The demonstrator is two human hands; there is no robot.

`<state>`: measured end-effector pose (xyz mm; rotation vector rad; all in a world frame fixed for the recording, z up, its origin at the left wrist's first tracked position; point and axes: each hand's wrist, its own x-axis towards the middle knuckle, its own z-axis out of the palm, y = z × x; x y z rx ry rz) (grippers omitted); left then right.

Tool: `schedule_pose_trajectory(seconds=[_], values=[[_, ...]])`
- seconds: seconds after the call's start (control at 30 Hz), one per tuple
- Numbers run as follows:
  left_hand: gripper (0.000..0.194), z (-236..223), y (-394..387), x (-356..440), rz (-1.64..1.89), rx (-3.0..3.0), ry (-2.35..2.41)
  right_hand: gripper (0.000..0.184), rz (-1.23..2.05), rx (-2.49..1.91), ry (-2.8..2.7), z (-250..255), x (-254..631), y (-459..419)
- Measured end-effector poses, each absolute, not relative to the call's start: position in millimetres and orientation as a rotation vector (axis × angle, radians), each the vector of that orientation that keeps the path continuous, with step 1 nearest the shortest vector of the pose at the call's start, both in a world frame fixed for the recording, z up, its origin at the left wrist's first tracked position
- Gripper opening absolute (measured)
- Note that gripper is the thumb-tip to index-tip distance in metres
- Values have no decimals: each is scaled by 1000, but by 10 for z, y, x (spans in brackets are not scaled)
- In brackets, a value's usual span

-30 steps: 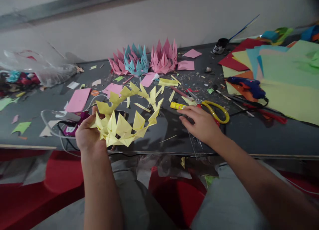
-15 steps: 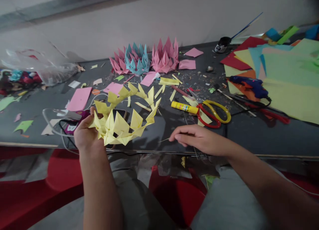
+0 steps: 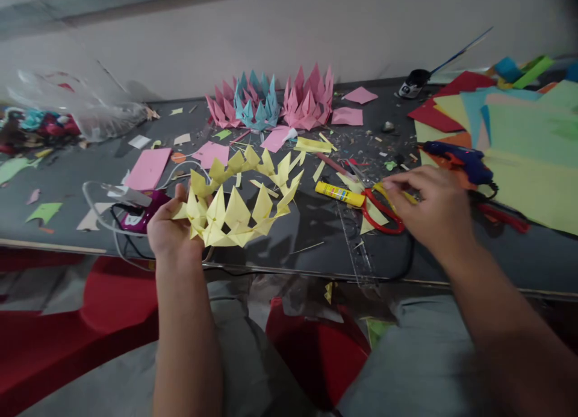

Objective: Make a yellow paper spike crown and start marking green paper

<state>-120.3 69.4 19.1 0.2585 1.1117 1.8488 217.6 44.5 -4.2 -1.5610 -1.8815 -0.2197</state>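
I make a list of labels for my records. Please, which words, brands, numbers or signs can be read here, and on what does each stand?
No text reads with certainty.
Yellow tube: coloured print, too small and blurred.
Purple box: white mark, perhaps "B", unsure.
Black pot: pale label, unreadable.
Clear plastic strip: marks too small.

Left hand, 9 o'clock: gripping yellow crown by its near-left side. Right hand, 3 o'clock: fingers at yellow loop of scissors; firmness of grip unclear. Glue stick touching scissors. Blue crown, 11 o'clock. Ink pot, 2 o'clock. Bag, 10 o'clock. Red stool, 6 o'clock.
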Motion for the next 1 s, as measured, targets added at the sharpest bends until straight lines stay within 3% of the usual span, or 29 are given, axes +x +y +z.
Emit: schedule_pose_trajectory(seconds=[0.3,1.0], values=[[18,8,794,-1128,1772,156,1120,30,-4,-1405,-2526,-390,1456,288],[13,-75,819,-852,1897,158,1177,30,-91,-1422,-2570,-376,1445,221]])
